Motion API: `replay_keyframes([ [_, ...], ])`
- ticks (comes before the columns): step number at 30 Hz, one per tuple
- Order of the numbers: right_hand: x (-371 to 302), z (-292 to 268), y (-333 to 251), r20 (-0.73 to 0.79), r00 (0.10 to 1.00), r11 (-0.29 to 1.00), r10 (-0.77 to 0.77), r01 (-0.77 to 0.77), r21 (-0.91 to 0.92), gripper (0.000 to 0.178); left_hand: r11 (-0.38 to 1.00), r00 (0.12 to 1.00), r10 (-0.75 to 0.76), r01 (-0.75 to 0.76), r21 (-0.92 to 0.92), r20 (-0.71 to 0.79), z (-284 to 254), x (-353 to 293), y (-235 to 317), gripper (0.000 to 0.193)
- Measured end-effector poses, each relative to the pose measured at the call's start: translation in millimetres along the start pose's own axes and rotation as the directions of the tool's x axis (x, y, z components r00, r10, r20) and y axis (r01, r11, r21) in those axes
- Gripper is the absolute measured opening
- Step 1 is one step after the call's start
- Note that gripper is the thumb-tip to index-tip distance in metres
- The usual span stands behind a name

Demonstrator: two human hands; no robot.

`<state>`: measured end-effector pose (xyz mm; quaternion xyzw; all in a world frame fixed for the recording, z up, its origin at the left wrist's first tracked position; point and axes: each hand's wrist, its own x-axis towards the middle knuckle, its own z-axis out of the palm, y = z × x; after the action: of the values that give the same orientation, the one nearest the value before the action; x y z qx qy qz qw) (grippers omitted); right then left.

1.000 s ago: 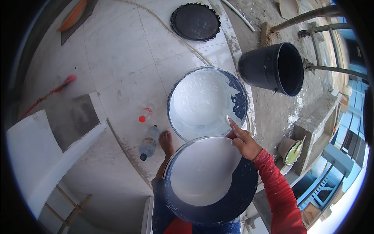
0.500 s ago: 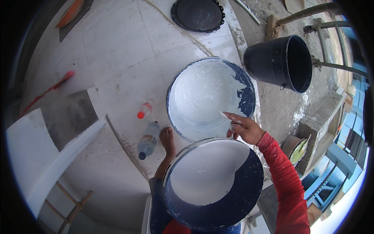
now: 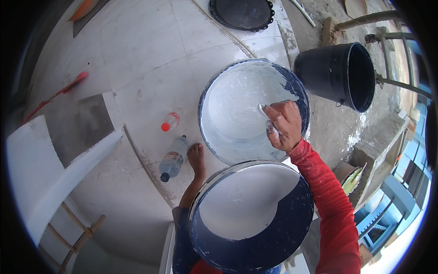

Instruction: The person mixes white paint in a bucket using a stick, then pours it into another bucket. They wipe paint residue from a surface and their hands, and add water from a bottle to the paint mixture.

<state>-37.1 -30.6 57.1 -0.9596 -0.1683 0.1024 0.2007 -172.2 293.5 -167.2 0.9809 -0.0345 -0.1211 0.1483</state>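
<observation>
My right hand (image 3: 284, 125), in a red sleeve and smeared with white, is over the right side of a large dark-rimmed tub (image 3: 204, 98). The tub's inside is coated with a wet white mix (image 3: 237, 105). My fingers are curled closed around a small whitish piece (image 3: 262, 110) that sticks out past the fingertips; its kind I cannot make out. Nearer to me, a dark blue bucket (image 3: 269, 244) partly filled with smooth white liquid (image 3: 239, 205) stands tilted against the tub's near side. My left hand is out of view.
On the tiled floor left of the tub lie a clear bottle (image 3: 174, 159) and a smaller red-capped bottle (image 3: 170, 121), close to my bare foot (image 3: 196, 157). A black bucket (image 3: 324, 73) lies on its side at right. A dark round lid (image 3: 242, 13) is at the back.
My right hand has moved up and inward over the tub, from its near right rim. The fingers have curled in more. The whole view has shifted slightly.
</observation>
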Motion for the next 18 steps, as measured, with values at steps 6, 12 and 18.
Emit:
replay_keyframes([
  [6, -7, 15, 1, 0.149, 0.935, 0.933, 0.323, -0.289, -0.214, 0.044, 0.961, 0.989, 0.143, -0.129, 0.243, -0.043, -6, 1, 15, 0.012],
  [12, -69, -9, -15, 0.494, 0.851, 0.033, 0.179, -0.507, 0.861, 0.064, 0.949, 0.994, 0.107, -0.101, 0.300, -0.004, 22, -6, -12, 0.008],
  [18, -124, -7, -32, 0.395, 0.873, -0.171, 0.285, -0.359, 0.918, 0.103, 0.916, 0.987, 0.158, -0.131, 0.378, -0.040, 52, -10, -14, 0.004],
])
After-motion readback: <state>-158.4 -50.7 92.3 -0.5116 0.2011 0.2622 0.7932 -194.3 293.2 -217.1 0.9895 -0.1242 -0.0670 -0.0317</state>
